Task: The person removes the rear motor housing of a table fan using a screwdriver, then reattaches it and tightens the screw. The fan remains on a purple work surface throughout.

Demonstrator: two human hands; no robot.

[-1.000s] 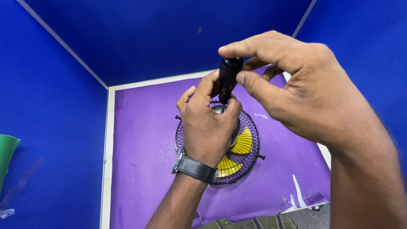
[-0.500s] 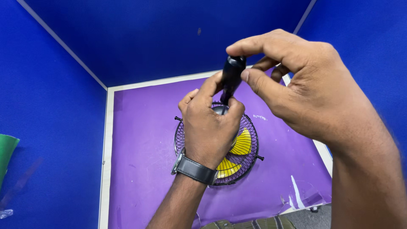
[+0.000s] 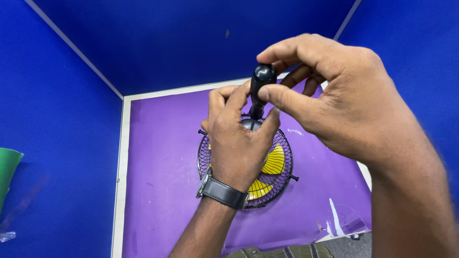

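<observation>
A small fan with a black wire grille and yellow blades lies face up on a purple mat. My left hand, with a dark watch at the wrist, rests on top of the grille and grips its centre hub. A black screwdriver handle stands upright over the hub. My right hand pinches the top of that handle between thumb and fingers. The screwdriver's tip is hidden behind my left hand.
Blue partition walls close in the mat on the left, back and right. A green object shows at the far left edge. White marks and torn tape lie along the mat's front right edge.
My right hand has turned slightly on the screwdriver handle, its fingers shifting around the top. My left hand and the fan stay where they were.
</observation>
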